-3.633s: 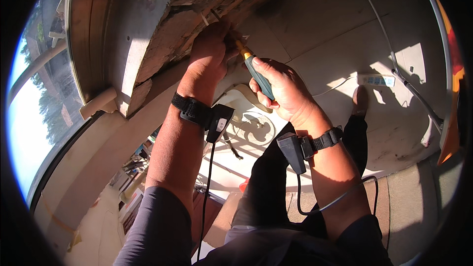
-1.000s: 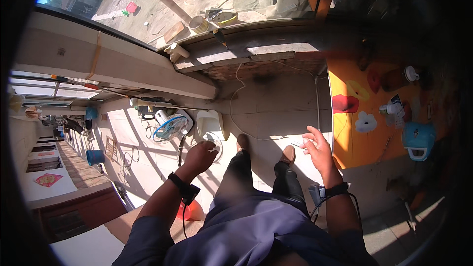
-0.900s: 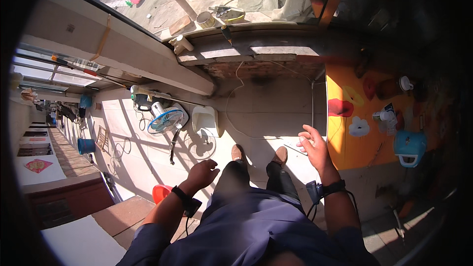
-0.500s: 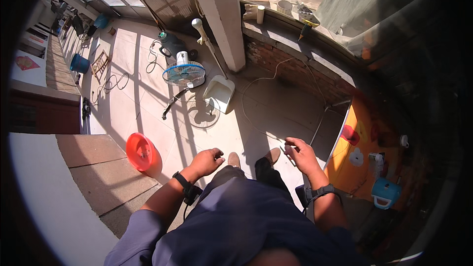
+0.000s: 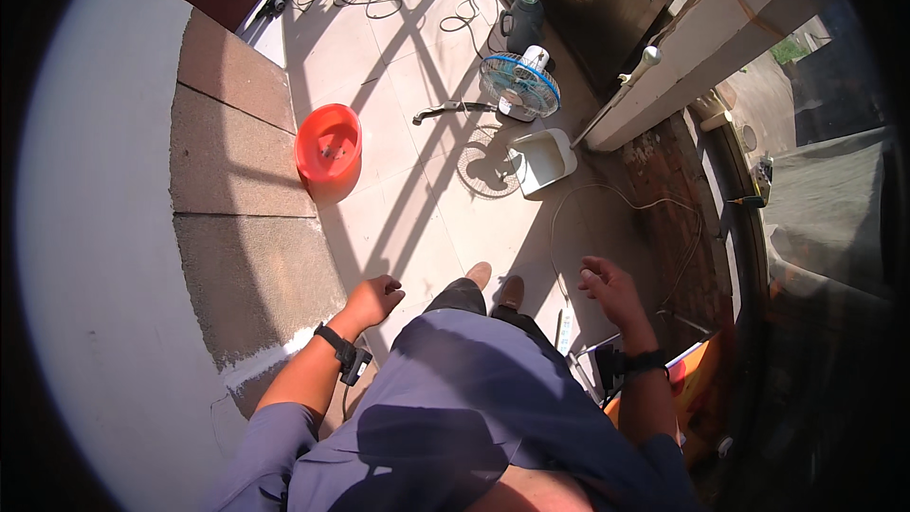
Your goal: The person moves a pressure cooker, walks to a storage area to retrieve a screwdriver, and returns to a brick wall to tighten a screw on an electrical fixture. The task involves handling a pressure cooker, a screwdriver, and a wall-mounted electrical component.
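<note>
My left hand [image 5: 373,303] hangs over the pale tiles beside the stone ledge. It is loosely open, with half-bent fingers and nothing visible in it. My right hand [image 5: 611,291] is held out over the shaded floor, loosely open, with its fingers bent and no object seen in them. A white power strip [image 5: 565,331] lies just below it, joined to a pale cable [image 5: 554,237]. Ahead stand a blue-rimmed electric fan [image 5: 520,83] and a white long-handled dustpan [image 5: 544,162]. The red plastic basin [image 5: 328,144] sits on the floor at the left, apart from both hands.
A stone ledge [image 5: 232,161] runs along the white wall on the left. Behind the fan is a dark green thermos jug [image 5: 522,21] near loose black cords [image 5: 355,2]. A pillar [image 5: 706,47] and a low brick wall [image 5: 668,166] border the right side.
My view has swung to the right, so the basin, fan and dustpan sit higher and the orange surface is mostly out of view. Both hands remain empty.
</note>
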Demonstrator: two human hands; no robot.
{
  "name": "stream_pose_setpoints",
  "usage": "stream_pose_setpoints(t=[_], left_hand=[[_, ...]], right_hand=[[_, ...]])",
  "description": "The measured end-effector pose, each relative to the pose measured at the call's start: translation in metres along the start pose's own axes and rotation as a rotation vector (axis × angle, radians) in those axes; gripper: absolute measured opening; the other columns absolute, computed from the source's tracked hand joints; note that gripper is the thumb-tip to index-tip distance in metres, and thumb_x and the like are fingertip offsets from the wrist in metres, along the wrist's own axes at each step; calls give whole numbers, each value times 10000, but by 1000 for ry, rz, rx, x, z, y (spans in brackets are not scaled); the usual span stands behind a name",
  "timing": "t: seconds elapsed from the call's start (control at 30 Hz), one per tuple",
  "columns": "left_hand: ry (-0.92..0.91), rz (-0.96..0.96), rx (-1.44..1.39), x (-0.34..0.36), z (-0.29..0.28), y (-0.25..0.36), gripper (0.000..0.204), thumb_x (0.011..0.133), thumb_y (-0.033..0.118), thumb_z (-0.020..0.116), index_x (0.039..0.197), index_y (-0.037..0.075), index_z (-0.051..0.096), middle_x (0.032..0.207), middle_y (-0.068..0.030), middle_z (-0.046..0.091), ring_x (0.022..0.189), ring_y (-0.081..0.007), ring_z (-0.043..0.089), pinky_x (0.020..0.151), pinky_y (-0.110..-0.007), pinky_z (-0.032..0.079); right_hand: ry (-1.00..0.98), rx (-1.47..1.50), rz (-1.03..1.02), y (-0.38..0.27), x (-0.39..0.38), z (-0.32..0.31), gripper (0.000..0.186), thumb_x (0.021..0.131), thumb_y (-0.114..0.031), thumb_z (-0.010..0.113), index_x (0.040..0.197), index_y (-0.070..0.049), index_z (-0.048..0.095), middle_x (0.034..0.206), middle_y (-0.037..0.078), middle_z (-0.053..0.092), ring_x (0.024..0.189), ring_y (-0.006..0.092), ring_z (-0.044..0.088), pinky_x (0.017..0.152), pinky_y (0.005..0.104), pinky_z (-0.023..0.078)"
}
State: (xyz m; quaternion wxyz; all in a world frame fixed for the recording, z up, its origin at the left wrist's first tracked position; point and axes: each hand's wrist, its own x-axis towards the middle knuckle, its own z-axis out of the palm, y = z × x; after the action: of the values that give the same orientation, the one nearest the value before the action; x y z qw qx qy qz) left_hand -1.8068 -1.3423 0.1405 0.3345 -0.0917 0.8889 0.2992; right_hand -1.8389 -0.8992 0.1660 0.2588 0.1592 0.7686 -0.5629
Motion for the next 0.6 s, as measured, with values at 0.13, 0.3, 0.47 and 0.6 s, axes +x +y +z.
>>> stream_pose_setpoints(t=[0.13,0.3,0.47,0.6], left_hand=[[40,-214,-155,-39,6,-27,346,844,273,624,1060,4,651,963,-199,677,910,-314,652,806,-368,506],[34,-393,-375,-45,12,-75,345,857,310,607,1001,2,662,843,-141,683,750,-253,642,728,-341,502],[292,-311,-470,-4,-8,-132,332,838,198,623,1121,26,603,985,-125,675,895,-245,644,797,-345,499],[216,-401,-622,52,-108,-135,429,842,150,602,1242,16,525,988,-114,682,862,-206,655,761,-299,508]], right_hand=[[-188,6,-103,-41,42,24,392,873,-222,640,1176,19,577,953,110,662,830,160,634,744,286,506],[-216,-128,-164,-82,110,64,178,868,-150,647,815,19,663,803,79,629,733,130,589,678,261,470],[-17,13,-552,-241,172,95,379,824,-14,634,1183,-32,516,1169,70,532,997,168,585,822,274,473],[111,-47,-1050,-417,167,88,588,913,-355,570,1350,5,411,1319,142,491,1147,238,542,888,325,444]])
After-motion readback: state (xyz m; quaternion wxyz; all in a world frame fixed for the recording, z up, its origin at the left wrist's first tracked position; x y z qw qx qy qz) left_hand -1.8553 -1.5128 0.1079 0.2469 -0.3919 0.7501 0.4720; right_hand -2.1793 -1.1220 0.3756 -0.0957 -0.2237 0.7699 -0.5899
